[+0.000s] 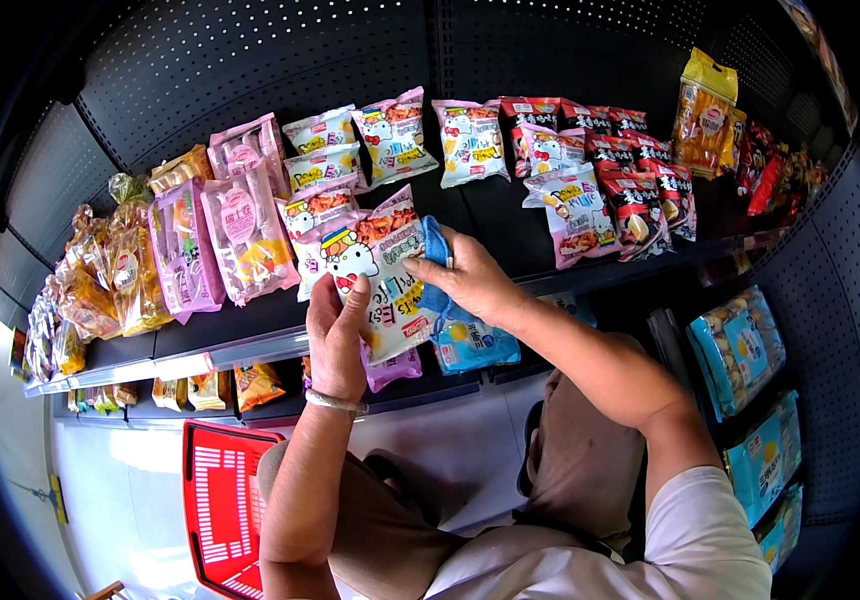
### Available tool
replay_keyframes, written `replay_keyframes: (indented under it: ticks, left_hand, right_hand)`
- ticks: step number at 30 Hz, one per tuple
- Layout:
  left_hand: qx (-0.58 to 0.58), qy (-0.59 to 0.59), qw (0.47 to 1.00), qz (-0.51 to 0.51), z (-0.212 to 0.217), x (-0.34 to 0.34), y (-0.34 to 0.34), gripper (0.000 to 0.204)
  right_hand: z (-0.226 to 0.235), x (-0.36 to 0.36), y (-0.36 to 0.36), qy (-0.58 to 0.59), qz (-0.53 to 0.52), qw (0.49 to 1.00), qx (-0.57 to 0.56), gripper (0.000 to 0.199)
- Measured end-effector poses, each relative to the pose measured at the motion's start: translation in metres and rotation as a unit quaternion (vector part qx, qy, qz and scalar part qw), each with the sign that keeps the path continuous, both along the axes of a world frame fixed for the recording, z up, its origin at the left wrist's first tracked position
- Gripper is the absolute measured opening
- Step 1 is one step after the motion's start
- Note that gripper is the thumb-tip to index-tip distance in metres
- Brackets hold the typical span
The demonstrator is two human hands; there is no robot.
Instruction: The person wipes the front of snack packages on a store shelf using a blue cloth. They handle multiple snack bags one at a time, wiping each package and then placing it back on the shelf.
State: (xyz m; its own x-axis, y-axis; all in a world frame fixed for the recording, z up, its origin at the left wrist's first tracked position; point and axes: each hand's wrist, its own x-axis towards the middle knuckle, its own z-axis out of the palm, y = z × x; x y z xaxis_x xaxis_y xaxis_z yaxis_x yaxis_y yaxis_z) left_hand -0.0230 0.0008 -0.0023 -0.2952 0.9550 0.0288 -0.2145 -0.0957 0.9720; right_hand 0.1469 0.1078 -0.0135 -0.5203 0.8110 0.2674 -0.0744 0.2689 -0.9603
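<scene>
Between my hands, in front of the shelf, is a white and pink snack bag (390, 290) with a cartoon cat and a picture of food on it. My left hand (337, 338) grips its lower left side, thumb on the front. A blue cloth (436, 243) is held in my right hand (470, 278), pressed at the bag's right edge with the thumb over the bag's front. My right fingertips are hidden behind the cloth and bag. Just behind the held bag, a similar snack bag (318, 208) sits on the shelf.
The black shelf (540, 258) bears pink bread packs (247, 235), brown pastry bags (137, 275), red and black snack bags (635, 212) and a yellow pack (704, 115). Blue bags (737, 350) stand on a lower shelf at right. A red basket (193, 500) is on the floor beside my leg.
</scene>
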Motion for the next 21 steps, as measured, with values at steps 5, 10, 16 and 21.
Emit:
replay_keyframes:
  ticks: [5,10,16,21]
  left_hand:
    - [0.030,-0.045,0.997,0.052,-0.007,0.013,0.001,0.035]
    - [-0.017,-0.106,0.994,-0.035,-0.013,0.021,0.001,0.036]
    - [0.008,-0.128,0.992,0.012,-0.008,0.026,0.002,0.037]
    - [0.042,-0.039,0.996,0.069,-0.002,0.019,0.000,0.036]
  right_hand:
    - [0.001,-0.003,-0.012,-0.012,-0.005,0.999,0.031,0.042]
    - [0.018,0.003,-0.008,0.100,0.011,0.993,-0.059,0.047]
    - [0.020,-0.002,-0.019,0.109,0.073,0.984,-0.118,0.053]
    - [0.003,-0.005,-0.023,0.068,0.084,0.993,-0.048,0.055]
